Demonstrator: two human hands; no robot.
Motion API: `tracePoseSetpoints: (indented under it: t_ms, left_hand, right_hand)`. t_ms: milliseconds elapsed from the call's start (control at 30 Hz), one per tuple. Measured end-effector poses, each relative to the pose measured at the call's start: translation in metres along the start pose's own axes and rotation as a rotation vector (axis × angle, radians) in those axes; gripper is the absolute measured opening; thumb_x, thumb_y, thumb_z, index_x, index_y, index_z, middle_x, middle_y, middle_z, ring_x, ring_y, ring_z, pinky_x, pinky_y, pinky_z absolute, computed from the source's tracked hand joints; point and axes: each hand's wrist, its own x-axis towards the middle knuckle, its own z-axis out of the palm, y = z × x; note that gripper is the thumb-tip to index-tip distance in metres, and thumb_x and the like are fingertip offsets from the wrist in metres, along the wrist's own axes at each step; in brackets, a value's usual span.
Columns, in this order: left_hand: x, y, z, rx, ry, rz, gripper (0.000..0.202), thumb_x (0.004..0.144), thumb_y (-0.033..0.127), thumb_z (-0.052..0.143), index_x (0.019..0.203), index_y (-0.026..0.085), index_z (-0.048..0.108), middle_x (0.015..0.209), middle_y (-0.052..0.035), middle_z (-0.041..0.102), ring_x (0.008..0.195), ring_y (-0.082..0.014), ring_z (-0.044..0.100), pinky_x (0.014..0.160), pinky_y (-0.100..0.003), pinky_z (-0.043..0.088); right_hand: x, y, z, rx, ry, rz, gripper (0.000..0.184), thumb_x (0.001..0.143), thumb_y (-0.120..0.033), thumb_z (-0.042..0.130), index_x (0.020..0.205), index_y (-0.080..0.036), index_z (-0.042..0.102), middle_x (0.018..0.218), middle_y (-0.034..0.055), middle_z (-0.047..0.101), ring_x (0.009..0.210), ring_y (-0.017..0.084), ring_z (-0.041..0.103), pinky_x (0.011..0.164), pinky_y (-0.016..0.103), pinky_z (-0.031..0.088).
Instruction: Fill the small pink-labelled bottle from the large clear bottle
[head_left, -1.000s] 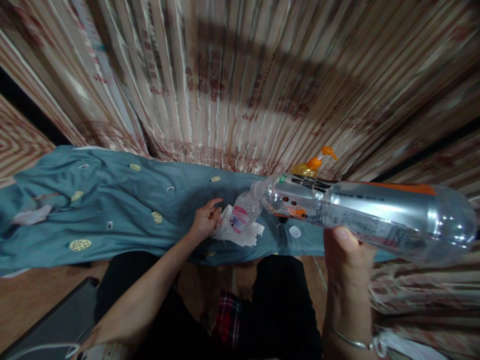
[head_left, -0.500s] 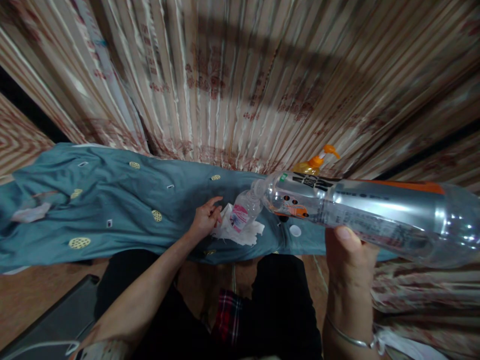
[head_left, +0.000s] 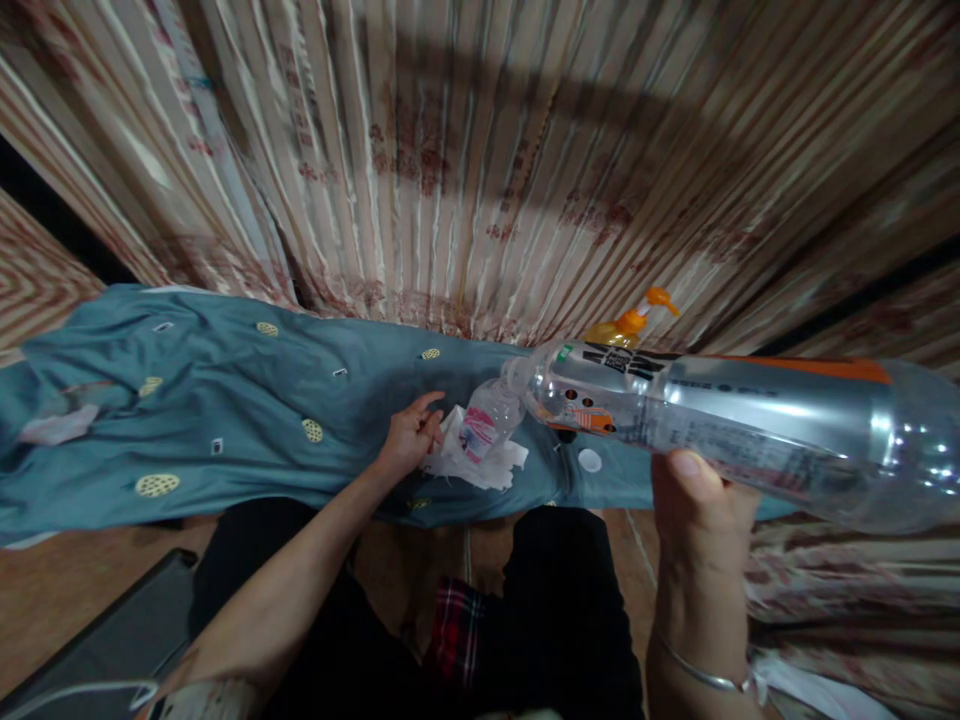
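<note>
My right hand (head_left: 701,490) is wrapped round a large clear plastic bottle (head_left: 750,410) with a silver and orange label. That bottle is tilted nearly level, its neck pointing left and meeting the mouth of a small clear bottle (head_left: 484,422) with a pink label. The small bottle stands on a crumpled white tissue (head_left: 495,472). Beside it, to the left, is my left hand (head_left: 411,435), holding nothing, with the index finger stretched out and the other fingers partly bent. Whether its fingertips touch the tissue I cannot tell.
A teal cloth (head_left: 247,420) with pineapple prints covers the table. An orange pump bottle (head_left: 630,325) stands behind the large bottle, and a white cap (head_left: 590,460) lies nearer me. A pleated curtain (head_left: 480,180) hangs at the back.
Hardly anything differs. Both hands and both bottles hold their places, apart from a very slight shift of the view.
</note>
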Motion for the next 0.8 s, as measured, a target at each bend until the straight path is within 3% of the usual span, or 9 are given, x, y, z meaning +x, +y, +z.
tracePoseSetpoints:
  t_ms: [367, 800]
  left_hand:
    - [0.0002, -0.0002, 0.0001, 0.000, 0.011, -0.008, 0.048, 0.087, 0.040, 0.056, 0.125, 0.014, 0.065, 0.049, 0.0069, 0.063, 0.035, -0.0102, 0.049, 0.045, -0.021, 0.040]
    - [0.0000, 0.0019, 0.0004, -0.007, 0.002, -0.009, 0.048, 0.086, 0.042, 0.056, 0.124, 0.014, 0.064, 0.050, 0.0069, 0.063, 0.036, -0.0098, 0.049, 0.043, -0.020, 0.038]
  right_hand:
    - [0.0000, 0.0034, -0.0052, -0.035, -0.001, -0.007, 0.033, 0.069, -0.041, 0.083, 0.094, -0.025, 0.071, 0.085, 0.0005, 0.069, 0.088, 0.023, 0.068, 0.083, 0.040, 0.059]
    - [-0.0002, 0.0022, -0.0048, -0.054, 0.013, 0.001, 0.037, 0.066, -0.042, 0.084, 0.096, -0.024, 0.070, 0.081, -0.0002, 0.069, 0.085, 0.023, 0.069, 0.082, 0.041, 0.059]
